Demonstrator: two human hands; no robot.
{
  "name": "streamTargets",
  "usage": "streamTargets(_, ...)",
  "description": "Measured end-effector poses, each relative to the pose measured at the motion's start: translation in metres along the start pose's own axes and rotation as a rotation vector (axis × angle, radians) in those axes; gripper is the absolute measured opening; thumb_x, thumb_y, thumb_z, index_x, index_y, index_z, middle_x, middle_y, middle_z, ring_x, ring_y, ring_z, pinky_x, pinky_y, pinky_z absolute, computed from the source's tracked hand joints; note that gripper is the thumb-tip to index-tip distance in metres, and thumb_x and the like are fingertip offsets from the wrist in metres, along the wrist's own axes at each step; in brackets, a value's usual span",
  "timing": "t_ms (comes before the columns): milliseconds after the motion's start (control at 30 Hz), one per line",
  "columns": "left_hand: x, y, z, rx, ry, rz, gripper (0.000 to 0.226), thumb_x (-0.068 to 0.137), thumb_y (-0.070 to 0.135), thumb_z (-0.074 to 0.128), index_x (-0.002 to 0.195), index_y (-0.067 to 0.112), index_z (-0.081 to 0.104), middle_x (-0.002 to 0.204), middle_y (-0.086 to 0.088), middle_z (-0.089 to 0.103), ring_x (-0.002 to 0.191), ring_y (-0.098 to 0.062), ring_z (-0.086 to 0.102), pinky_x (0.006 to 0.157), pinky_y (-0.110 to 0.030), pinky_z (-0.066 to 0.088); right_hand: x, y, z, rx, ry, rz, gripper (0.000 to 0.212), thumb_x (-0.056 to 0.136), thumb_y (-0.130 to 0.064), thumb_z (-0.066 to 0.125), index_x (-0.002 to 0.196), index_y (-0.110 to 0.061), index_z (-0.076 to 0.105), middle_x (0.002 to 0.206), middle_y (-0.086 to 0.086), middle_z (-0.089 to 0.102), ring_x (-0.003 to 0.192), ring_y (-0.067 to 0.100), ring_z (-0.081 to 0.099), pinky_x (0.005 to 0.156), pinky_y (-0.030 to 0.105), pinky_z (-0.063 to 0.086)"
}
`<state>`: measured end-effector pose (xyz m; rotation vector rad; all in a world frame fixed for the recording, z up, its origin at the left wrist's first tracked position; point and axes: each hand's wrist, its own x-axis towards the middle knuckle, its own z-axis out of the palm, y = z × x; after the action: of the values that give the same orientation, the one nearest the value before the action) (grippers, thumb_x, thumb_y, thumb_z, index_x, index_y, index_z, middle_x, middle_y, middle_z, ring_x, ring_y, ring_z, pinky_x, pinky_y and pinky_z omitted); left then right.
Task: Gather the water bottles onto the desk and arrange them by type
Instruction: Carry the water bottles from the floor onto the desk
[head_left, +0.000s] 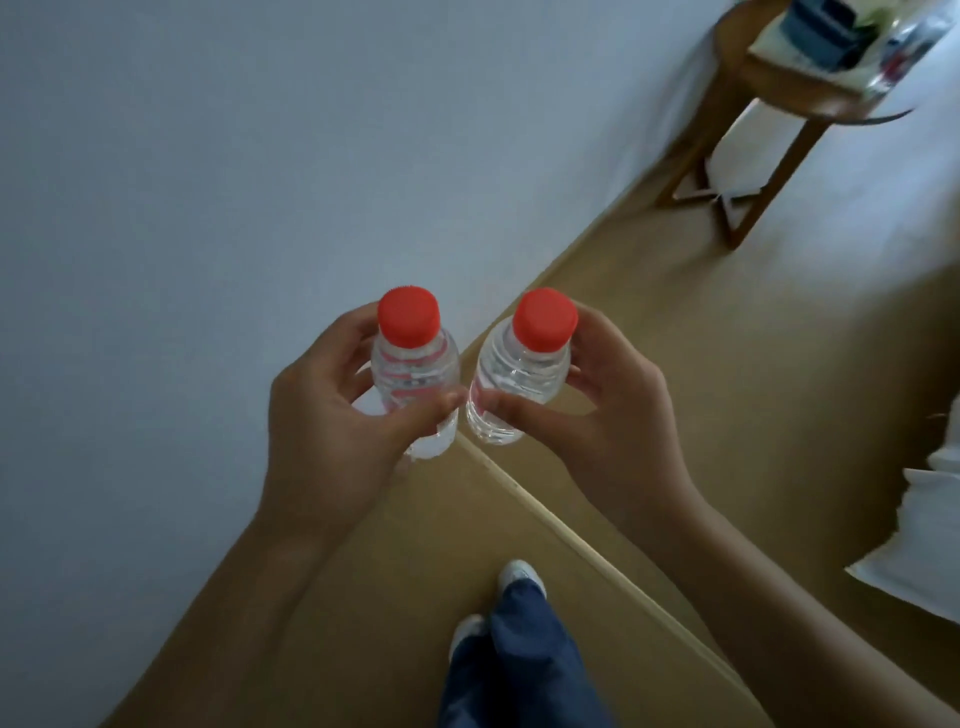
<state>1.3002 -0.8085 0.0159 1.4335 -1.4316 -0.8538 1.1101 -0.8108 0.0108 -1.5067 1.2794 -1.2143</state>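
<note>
I hold two small clear water bottles with red caps upright in front of me, side by side and almost touching. My left hand (332, 415) grips the left bottle (415, 374) around its body, thumb across the front. The right bottle (519, 374) sits in the grip of my right hand (608, 415), fingers curled behind it and thumb in front. Both bottles hang in the air above the floor, close to a pale wall. No desk surface shows under them.
A pale wall (208, 156) fills the left and top. Tan flooring (675, 364) runs right with a raised strip across it. A round wooden side table (769, 98) holding blurred items stands at top right. White bedding (924, 545) juts in at right. My legs and white shoes (514, 577) are below.
</note>
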Motion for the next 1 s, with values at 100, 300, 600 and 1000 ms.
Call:
streamTargets(100, 0.013, 0.054, 0.025, -0.034, -0.082, 0.077, 0.052, 0.065, 0.031, 0.087, 0.112, 0.035, 0.065, 0.108, 0.023, 0.071, 0.101, 0.001, 0.068, 0.088, -0.019, 0.055, -0.005, -0.031, -0.050, -0.038, 0.121, -0.017, 0.064, 0.070, -0.019, 0.087, 0.125, -0.011, 0.056, 0.114, -0.009, 0.068, 0.106, 0.007, 0.066, 0.091, 0.027, 0.055)
streamTargets(300, 0.041, 0.145, 0.107, -0.027, -0.229, 0.302, 0.058, 0.065, 0.043, 0.079, 0.118, 0.036, 0.060, 0.110, 0.034, 0.061, 0.099, 0.018, 0.061, 0.083, -0.006, 0.050, -0.010, -0.060, -0.159, -0.110, 0.324, -0.014, 0.063, 0.072, -0.025, 0.085, 0.125, -0.014, 0.052, 0.116, -0.007, 0.067, 0.105, 0.003, 0.066, 0.092, 0.023, 0.055)
streamTargets(600, 0.091, 0.257, 0.307, -0.063, -0.373, 0.440, 0.054, 0.067, 0.045, 0.079, 0.115, 0.045, 0.056, 0.112, 0.035, 0.060, 0.099, 0.016, 0.062, 0.086, -0.015, 0.054, 0.026, -0.046, -0.366, -0.168, 0.574, -0.089, 0.059, 0.070, -0.042, 0.079, 0.122, -0.031, 0.053, 0.106, -0.037, 0.057, 0.098, -0.018, 0.060, 0.077, 0.001, 0.045)
streamTargets(1000, 0.166, 0.360, 0.538, -0.192, -0.496, 0.437, 0.049, 0.065, 0.044, 0.077, 0.111, 0.045, 0.058, 0.088, 0.050, 0.059, 0.090, 0.023, 0.060, 0.067, 0.002, 0.044, 0.107, -0.011, -0.600, -0.231, 0.646, -0.060, 0.056, 0.070, -0.046, 0.075, 0.121, -0.039, 0.053, 0.103, -0.046, 0.056, 0.097, -0.021, 0.059, 0.077, 0.001, 0.045)
